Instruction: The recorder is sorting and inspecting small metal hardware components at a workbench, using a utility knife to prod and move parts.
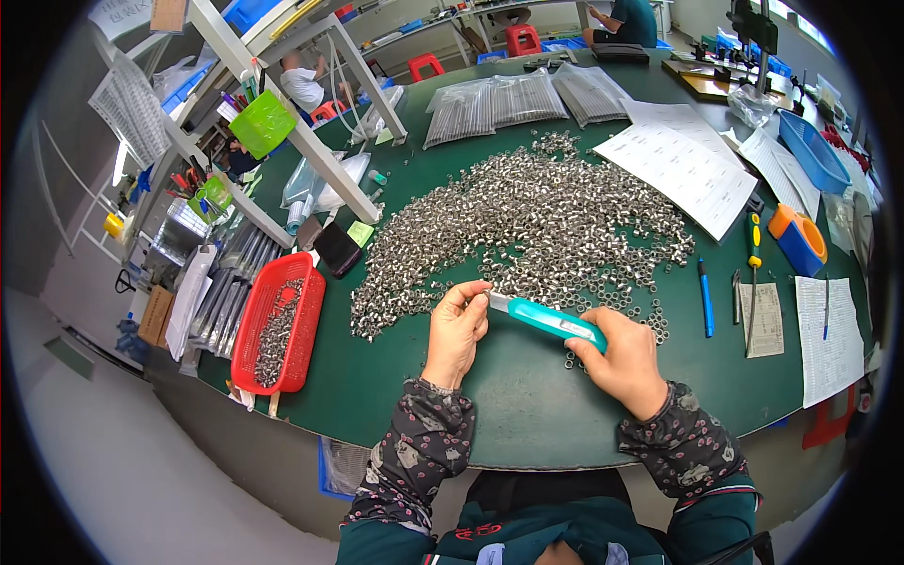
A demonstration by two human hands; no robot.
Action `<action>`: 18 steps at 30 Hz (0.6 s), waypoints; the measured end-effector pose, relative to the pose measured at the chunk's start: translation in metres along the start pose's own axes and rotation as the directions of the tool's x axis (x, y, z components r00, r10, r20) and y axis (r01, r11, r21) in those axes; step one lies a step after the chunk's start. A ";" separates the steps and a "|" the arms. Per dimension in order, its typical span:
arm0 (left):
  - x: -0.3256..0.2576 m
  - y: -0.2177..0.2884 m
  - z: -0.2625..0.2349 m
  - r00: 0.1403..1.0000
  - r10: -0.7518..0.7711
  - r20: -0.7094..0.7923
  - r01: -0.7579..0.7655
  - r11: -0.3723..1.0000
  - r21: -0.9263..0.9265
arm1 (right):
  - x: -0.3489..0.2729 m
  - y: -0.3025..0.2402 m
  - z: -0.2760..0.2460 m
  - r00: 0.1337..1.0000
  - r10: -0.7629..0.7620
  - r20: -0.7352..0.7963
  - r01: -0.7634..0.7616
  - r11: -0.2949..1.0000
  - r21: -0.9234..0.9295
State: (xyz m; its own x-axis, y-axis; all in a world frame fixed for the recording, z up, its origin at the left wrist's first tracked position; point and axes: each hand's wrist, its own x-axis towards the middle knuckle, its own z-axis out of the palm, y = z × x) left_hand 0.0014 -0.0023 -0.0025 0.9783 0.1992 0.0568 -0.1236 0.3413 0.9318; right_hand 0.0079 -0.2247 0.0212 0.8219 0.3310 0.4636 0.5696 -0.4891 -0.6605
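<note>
"Left side?"
"Red basket (308, 330) on the bench (537, 414). Left grip (457, 330): pinched closed at the knife (556, 321) tip; contents, cannot tell."
"Right side?"
"Metal rings (546, 217) beyond the knife. Right grip (620, 356): closed around its handle."

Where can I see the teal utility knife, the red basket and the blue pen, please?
Teal utility knife (554, 321): head view, on the middle of its handle.
Red basket (308, 325): head view, on its right side wall.
Blue pen (705, 299): head view, on the middle of its barrel.
</note>
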 end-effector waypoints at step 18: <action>-0.001 0.001 0.000 1.000 -0.014 0.026 0.017 0.994 -0.108 | 0.006 0.012 -0.003 0.907 0.257 0.333 -0.332 0.923 0.193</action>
State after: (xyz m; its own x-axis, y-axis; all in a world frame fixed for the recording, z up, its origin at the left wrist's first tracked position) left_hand 0.0005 -0.0017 -0.0017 0.9840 0.1702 0.0528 -0.1241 0.4421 0.8883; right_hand 0.0198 -0.2308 0.0182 0.8946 0.4435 0.0546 0.2549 -0.4061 -0.8776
